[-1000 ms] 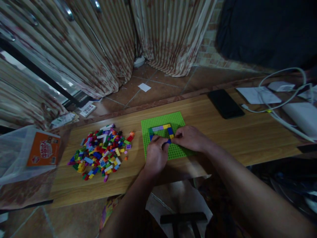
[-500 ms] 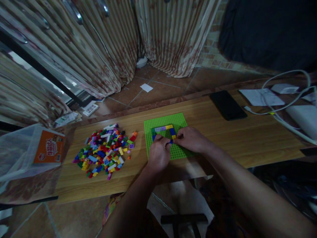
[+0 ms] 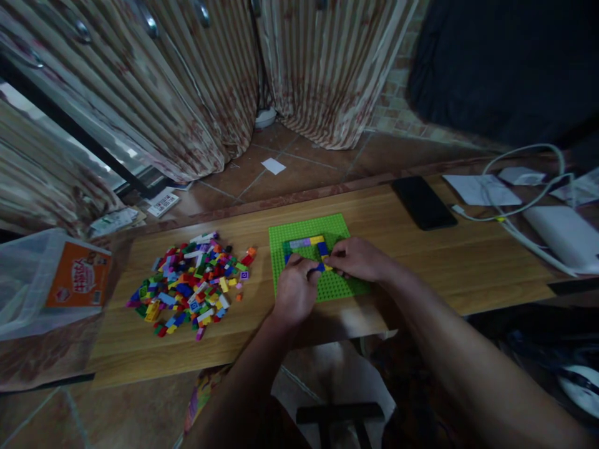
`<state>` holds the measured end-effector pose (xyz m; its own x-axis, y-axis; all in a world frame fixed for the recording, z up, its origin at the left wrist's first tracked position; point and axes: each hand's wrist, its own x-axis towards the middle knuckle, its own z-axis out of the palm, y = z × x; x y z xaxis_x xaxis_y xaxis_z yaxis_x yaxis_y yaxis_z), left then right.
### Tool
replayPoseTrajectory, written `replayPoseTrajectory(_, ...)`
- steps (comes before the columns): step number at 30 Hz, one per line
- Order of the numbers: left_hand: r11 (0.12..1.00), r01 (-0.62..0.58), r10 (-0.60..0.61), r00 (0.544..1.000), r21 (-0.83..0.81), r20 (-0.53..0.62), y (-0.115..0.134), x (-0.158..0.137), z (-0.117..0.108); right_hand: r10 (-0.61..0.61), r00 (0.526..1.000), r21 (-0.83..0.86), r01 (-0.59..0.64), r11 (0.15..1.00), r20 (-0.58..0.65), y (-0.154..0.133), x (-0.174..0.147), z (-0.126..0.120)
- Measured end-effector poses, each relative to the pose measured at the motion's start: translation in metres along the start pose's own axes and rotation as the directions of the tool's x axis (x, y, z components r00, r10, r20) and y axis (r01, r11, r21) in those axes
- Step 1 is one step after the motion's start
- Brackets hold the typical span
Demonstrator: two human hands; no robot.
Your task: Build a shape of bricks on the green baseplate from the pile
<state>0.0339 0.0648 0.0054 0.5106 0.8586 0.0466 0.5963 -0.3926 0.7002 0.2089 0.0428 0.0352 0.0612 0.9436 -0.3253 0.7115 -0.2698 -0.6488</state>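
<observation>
A green studded baseplate point(image 3: 344, 290) lies on the wooden table, carrying a low rectangular outline of toy bricks. Along its far side run pale and yellow bricks point(image 3: 317, 239); a dark blue brick point(image 3: 323, 249) is on the right side. My left hand point(image 3: 296, 290) is closed over the near-left part, its fingertips on a blue toy brick point(image 3: 321, 267) at the near side. Opposite it, my right hand point(image 3: 358, 259) is closed, thumb and finger pinched at a yellow toy brick point(image 3: 328, 264) by the near-right corner. My fingers hide part of the outline.
Left of the baseplate spreads a pile of loose colourful bricks point(image 3: 187, 280). A clear plastic bin point(image 3: 28, 299) with an orange label stands beyond the table's left end. To the right lie a black phone point(image 3: 423, 202), papers point(image 3: 482, 189) and a white cable point(image 3: 519, 243).
The view has shifted slightly. Both hands stay at the near-right corner of the brick outline, with the fingertips adjusted only a little around the blue and yellow bricks.
</observation>
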Motion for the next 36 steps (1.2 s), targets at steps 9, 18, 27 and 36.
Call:
replayPoseTrajectory(9, 1.0, 0.006, -0.006, 1.0, 0.013, 0.022, 0.003, 0.001, -0.002, -0.005, 0.999, -0.088, 0.001, 0.996, -0.049, -0.001, 0.0, 0.001)
replayPoseTrajectory(18, 1.0, 0.011, -0.012, 0.999, 0.027, 0.039, 0.003, 0.001, -0.002, 0.009, 0.999, -0.074, -0.011, 0.997, -0.032, -0.003, -0.001, 0.0)
replayPoseTrajectory(27, 0.99, -0.007, -0.006, 0.995, 0.138, 0.096, 0.008, 0.004, -0.006, 0.054, 0.999, 0.019, -0.054, 0.998, -0.003, 0.0, 0.004, 0.003)
replayPoseTrajectory(36, 0.979, 0.002, -0.029, 0.991, 0.203, 0.132, 0.013, 0.006, -0.012, 0.095, 0.995, 0.181, -0.099, 0.978, 0.032, 0.006, 0.01, 0.006)
